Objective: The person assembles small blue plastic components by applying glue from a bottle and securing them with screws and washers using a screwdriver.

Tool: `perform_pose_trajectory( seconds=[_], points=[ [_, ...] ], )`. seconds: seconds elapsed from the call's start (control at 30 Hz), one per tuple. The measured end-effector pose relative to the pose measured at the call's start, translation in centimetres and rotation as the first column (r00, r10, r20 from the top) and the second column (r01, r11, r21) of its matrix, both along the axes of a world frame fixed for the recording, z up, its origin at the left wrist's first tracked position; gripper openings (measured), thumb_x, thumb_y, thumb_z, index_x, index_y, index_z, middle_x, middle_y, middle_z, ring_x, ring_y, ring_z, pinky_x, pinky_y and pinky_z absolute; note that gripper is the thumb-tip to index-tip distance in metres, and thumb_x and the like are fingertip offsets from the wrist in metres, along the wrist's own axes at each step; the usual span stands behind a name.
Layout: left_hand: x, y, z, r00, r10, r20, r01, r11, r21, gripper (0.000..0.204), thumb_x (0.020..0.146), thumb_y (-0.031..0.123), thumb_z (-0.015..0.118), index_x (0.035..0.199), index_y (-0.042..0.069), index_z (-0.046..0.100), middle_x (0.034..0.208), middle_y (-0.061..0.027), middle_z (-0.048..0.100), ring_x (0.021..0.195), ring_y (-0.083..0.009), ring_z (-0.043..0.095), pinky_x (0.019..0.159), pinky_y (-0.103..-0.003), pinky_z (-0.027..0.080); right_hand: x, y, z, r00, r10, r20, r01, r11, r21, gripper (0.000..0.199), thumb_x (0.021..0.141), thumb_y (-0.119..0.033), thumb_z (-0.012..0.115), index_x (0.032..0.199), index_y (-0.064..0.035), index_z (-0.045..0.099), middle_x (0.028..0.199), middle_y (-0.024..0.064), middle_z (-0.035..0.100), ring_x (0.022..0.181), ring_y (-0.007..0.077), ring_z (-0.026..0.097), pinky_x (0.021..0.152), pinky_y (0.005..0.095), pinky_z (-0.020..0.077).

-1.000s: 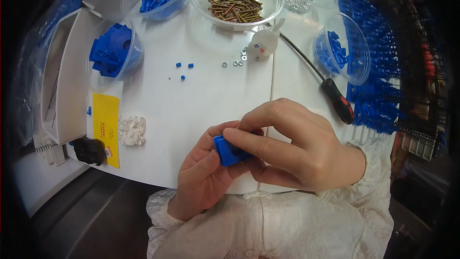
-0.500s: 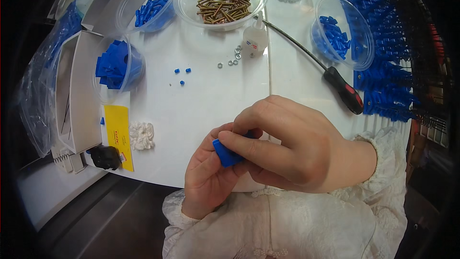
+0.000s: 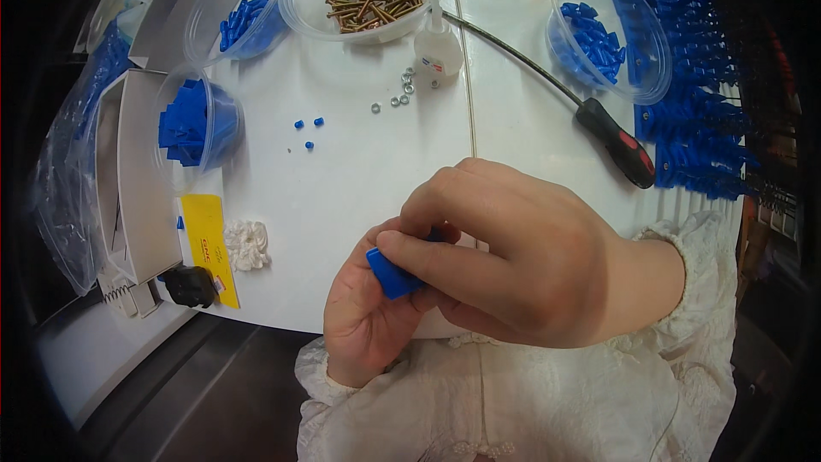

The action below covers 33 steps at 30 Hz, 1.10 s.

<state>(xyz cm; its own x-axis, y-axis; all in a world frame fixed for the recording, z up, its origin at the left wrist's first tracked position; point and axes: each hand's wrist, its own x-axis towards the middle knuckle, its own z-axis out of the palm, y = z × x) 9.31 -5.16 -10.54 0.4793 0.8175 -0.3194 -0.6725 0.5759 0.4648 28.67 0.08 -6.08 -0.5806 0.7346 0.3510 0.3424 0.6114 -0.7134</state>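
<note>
Head view: our left hand and right hand pinch a blue piece. Its layers no longer show apart, perhaps flush.

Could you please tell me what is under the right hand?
Under the right hand, the left end of a blue piece shows, beside the left hand's palm; the rest is covered.

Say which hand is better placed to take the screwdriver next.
Probably the right hand: it is nearer the handle of the screwdriver, on the same side. The left hand is farther away. Both grip the blue part, so the right must release first.
</note>
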Motion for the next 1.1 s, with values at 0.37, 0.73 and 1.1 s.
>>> perform_pose_trajectory(
  seconds=[0.37,0.73,1.1],
  points=[
    [-0.13,-0.32,-0.35,0.995,0.056,0.079,-0.053,0.998,-0.029,0.059,0.098,0.028,0.044,0.139,-0.008,0.021,0.141,-0.0251,0.033,0.132,-0.035,0.037,0.103,-0.047,0.043,-0.67,-0.32,-0.44,0.997,-0.065,-0.03,0.066,0.998,0.017,0.039,0.059,-0.002,0.073,0.096,0.0035,0.064,0.085,0.0103,0.056,0.071,0.0231,0.058,0.055,0.0291,0.0472],
    [0.08,-0.66,-1.03,0.948,0.154,0.277,-0.133,0.987,-0.093,0.057,0.097,0.021,0.047,0.138,-0.009,0.02,0.142,-0.0254,0.03,0.131,-0.0378,0.038,0.104,-0.051,0.041,-0.76,-0.46,-0.05,0.994,-0.106,-0.017,0.106,0.994,0.013,0.021,0.067,-0.005,0.071,0.086,0.0006,0.065,0.081,0.0067,0.054,0.069,0.0199,0.056,0.053,0.0275,0.0466],
    [-0.12,-0.65,-0.98,0.949,0.156,0.274,-0.127,0.985,-0.12,0.056,0.096,0.019,0.05,0.137,-0.008,0.023,0.142,-0.0233,0.032,0.13,-0.037,0.039,0.104,-0.051,0.041,-0.76,-0.54,-0.21,0.995,-0.097,-0.004,0.097,0.995,0.002,0.02,0.068,-0.005,0.07,0.087,0.0008,0.064,0.081,0.007,0.054,0.07,0.0202,0.056,0.054,0.0277,0.0464]
  ],
)
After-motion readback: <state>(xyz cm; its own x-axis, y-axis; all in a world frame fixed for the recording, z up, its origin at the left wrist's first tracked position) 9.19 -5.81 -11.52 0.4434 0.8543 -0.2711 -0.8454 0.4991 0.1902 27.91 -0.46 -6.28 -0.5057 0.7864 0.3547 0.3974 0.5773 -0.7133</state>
